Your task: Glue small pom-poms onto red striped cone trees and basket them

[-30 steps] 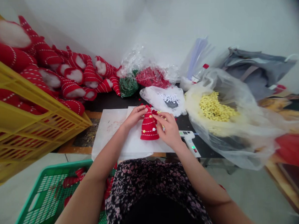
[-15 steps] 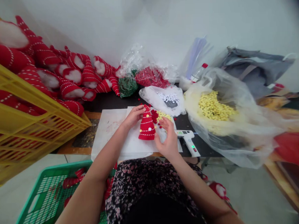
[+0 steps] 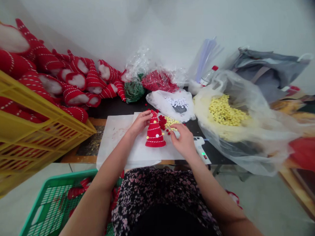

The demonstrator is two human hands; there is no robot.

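A red knitted cone hat (image 3: 155, 133), with white stitched lines and small yellow and white pompoms on it, stands upright over the white paper (image 3: 116, 136). My left hand (image 3: 141, 121) is closed on the hat near its tip. To the right of the hat, my right hand (image 3: 183, 139) reaches over the loose pompoms with thumb and index finger apart. Under those fingertips lie yellow pompoms (image 3: 170, 121), with dark red pompoms (image 3: 162, 122) beside them. A white glue gun (image 3: 203, 152) with a green light lies partly hidden behind my right hand.
Stuffed red cones (image 3: 77, 79) pile up behind a yellow crate (image 3: 44, 125) at left. White pompoms fill a plastic bag (image 3: 157, 99); a larger bag (image 3: 261, 128) holds yellow ones. A green basket (image 3: 43, 194) sits below left. A bottle (image 3: 209, 76) and grey bag (image 3: 274, 71) stand behind.
My right hand has moved away from the hat's lower side, to the right, toward the loose yellow pompoms. My left hand keeps the hat in nearly the same place.
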